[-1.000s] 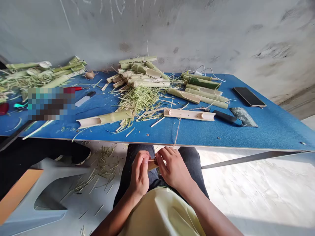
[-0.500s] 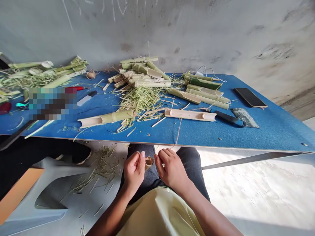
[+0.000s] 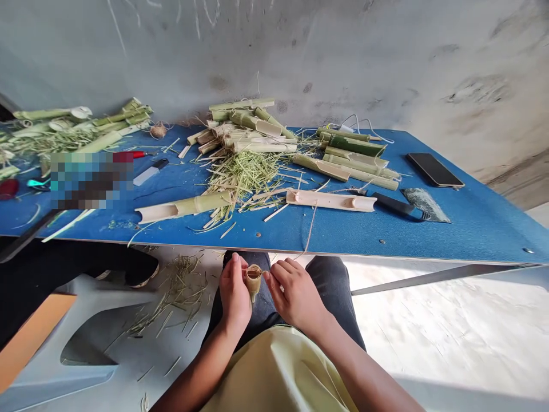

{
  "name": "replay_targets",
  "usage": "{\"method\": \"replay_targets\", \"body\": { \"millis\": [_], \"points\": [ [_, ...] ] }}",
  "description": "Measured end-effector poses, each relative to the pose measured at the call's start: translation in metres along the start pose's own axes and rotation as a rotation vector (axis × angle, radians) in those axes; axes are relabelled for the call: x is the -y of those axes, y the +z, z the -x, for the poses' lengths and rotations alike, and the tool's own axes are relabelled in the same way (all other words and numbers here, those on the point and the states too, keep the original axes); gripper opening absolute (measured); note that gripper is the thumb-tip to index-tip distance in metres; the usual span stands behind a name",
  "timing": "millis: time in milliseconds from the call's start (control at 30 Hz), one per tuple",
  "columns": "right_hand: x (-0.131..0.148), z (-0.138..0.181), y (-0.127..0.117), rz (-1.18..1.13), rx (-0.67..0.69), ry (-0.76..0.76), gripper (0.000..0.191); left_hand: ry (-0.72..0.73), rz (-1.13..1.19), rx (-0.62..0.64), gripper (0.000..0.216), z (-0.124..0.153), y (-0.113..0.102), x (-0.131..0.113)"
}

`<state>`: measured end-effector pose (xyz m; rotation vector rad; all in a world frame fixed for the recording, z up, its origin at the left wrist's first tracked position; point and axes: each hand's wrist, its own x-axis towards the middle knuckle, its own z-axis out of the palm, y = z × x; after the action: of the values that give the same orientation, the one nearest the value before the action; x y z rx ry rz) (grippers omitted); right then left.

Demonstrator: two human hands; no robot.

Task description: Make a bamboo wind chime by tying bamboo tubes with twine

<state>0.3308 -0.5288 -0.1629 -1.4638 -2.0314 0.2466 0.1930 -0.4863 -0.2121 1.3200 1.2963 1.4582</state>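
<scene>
While the right hand [image 3: 291, 292] is pinching thin brown cord [image 3: 258, 271] in closed fingers, the left hand [image 3: 235, 290] is resting curled fingers beside a short, hollow, tan bamboo tube [image 3: 253, 285] above the dark-trousered lap [image 3: 263, 313], its exact hold unclear; even, gentle tension is probably serving best across the rim.

Floor [image 3: 429, 320] glaring at right, dimmer left; edges stretched.

A single head-worn camera looks forward and down over the wearer's lap [image 3: 337, 300]. The left hand [image 3: 235, 294] and right hand [image 3: 297, 294] are near, low in the centre; the blue tabletop [image 3: 472, 232] lies beyond, seen from above, and the gray wall [image 3: 171, 63] stands farthest, facing the lens.
</scene>
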Motion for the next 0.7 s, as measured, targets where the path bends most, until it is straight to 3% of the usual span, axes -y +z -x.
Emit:
{"method": "replay_targets", "body": {
  "millis": [200, 400, 567, 700],
  "points": [
    [-0.001, 0.003, 0.002, 0.010, 0.067, -0.013, 0.023, 0.110, -0.036, 0.110, 0.046, -0.004, -0.003, -0.001],
    [-0.004, 0.009, 0.002, 0.102, 0.047, 0.000, 0.022, 0.210, -0.110, 0.179, 0.030, 0.002, -0.012, 0.000],
    [0.001, 0.013, -0.001, 0.054, 0.051, 0.027, 0.023, 0.435, -0.255, 0.225, 0.017, 0.009, -0.024, -0.008],
    [-0.001, 0.013, 0.003, -0.009, 0.030, 0.089, 0.021, 0.592, -0.281, 0.349, 0.024, 0.005, -0.029, -0.010]
  ]
}}
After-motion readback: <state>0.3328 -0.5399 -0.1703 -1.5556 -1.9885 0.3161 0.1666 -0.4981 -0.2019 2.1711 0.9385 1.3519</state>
